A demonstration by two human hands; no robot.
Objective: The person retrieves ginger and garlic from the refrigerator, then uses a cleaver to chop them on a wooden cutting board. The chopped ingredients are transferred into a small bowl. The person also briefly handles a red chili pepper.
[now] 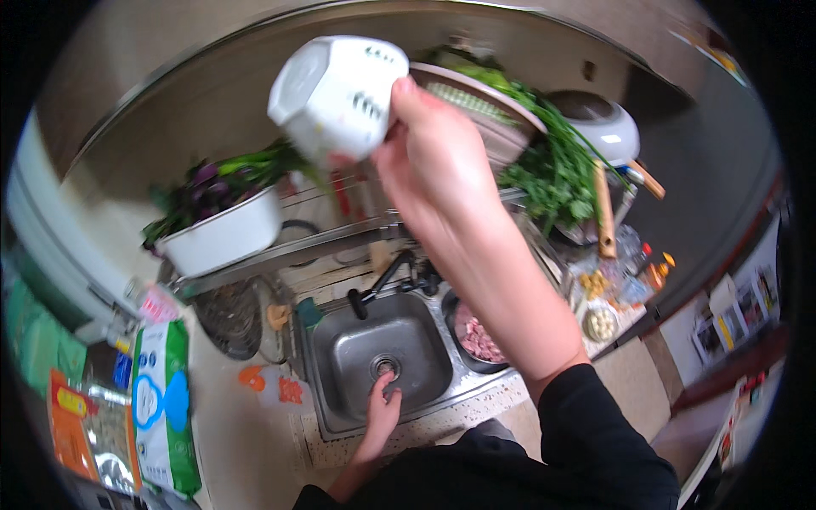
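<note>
My right hand is raised above the sink's back edge and grips a white faceted ceramic bowl by its rim. The bowl is tipped, its base facing up and left, and dark green leaf marks show on its side. I cannot see inside it. Lower down, my left hand hangs over the front of the stainless steel sink, fingers apart and holding nothing. Its fingertips appear near the drain strainer. A black faucet stands behind the basin.
Raw meat lies in a bowl right of the basin. Above runs a rack with a white tub of purple-green vegetables, a pink basket and leafy herbs. A detergent bottle and wipes pack are at left, peeled garlic at right.
</note>
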